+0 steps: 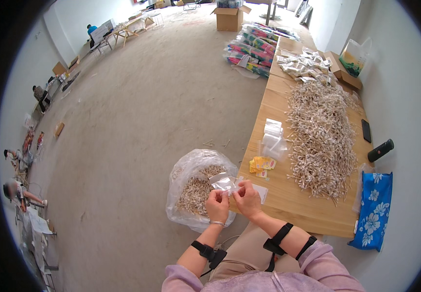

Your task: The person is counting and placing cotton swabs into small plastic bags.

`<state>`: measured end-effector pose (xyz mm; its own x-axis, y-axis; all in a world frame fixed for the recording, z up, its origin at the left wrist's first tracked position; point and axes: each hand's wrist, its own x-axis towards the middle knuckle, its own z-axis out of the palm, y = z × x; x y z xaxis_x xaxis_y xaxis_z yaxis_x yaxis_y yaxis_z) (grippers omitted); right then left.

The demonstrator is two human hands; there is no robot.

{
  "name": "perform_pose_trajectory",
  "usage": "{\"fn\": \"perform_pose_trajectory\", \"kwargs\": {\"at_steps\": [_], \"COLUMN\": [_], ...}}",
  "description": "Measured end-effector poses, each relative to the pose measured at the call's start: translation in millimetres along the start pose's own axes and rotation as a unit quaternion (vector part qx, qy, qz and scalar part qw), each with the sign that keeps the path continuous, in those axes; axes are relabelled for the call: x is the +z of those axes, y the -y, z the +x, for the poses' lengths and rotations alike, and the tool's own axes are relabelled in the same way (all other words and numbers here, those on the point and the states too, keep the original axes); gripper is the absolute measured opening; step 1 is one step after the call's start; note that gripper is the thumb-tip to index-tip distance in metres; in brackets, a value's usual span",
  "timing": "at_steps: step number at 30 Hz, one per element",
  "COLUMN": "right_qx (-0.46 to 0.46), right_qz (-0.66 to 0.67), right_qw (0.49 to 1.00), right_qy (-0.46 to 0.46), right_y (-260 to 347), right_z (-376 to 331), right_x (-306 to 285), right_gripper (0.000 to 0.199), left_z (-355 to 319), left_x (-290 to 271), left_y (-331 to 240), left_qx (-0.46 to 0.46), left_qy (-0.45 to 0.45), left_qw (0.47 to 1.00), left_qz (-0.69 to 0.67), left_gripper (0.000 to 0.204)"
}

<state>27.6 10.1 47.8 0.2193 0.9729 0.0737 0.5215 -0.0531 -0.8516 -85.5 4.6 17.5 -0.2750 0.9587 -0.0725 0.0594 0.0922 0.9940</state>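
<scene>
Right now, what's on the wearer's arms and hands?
Both hands bare. Left hand has a thin silver bracelet at the wrist. Each forearm carries a black strap with a small black unit. Lilac sleeves are pushed up toward the elbows.

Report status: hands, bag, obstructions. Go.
Left hand and right hand both pinching small clear bag. Held above big plastic sack, beside table edge. Nothing obstructing.

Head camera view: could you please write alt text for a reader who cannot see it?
Seen from above, a person's left hand and right hand hold a small clear plastic bag together beside a long pale wooden table. A heap of small pale wooden pegs covers the table; a large clear sack of pegs stands on the floor.
</scene>
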Motion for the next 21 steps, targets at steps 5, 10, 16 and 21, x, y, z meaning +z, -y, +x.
{"fn": "perform_pose_trajectory", "kwargs": {"at_steps": [5, 10, 16, 21], "right_qx": [-0.137, -0.225, -0.228, -0.278], "right_qz": [-0.019, -0.046, -0.052, -0.099], "right_qw": [0.989, 0.964, 0.968, 0.948], "right_qy": [0.049, 0.133, 0.088, 0.120], "right_y": [-14.3, -4.9, -10.1, -15.0], "right_z": [3.3, 4.9, 49.9, 75.3], "right_x": [7.6, 13.8, 18.1, 38.0], "right_gripper": [0.009, 0.010, 0.004, 0.006], "left_z": [1.6, 4.0, 16.3, 47.4], "left_x": [-4.3, -13.7, -22.0, -26.4], "left_y": [21.9, 33.6, 32.3, 33.4], "left_qx": [0.062, -0.007, -0.088, -0.169], "left_qy": [-0.041, -0.055, 0.021, -0.012], "left_qw": [0.994, 0.997, 0.986, 0.977], "left_qz": [0.077, 0.044, -0.142, -0.133], "left_gripper": [0.016, 0.026, 0.027, 0.018]}}
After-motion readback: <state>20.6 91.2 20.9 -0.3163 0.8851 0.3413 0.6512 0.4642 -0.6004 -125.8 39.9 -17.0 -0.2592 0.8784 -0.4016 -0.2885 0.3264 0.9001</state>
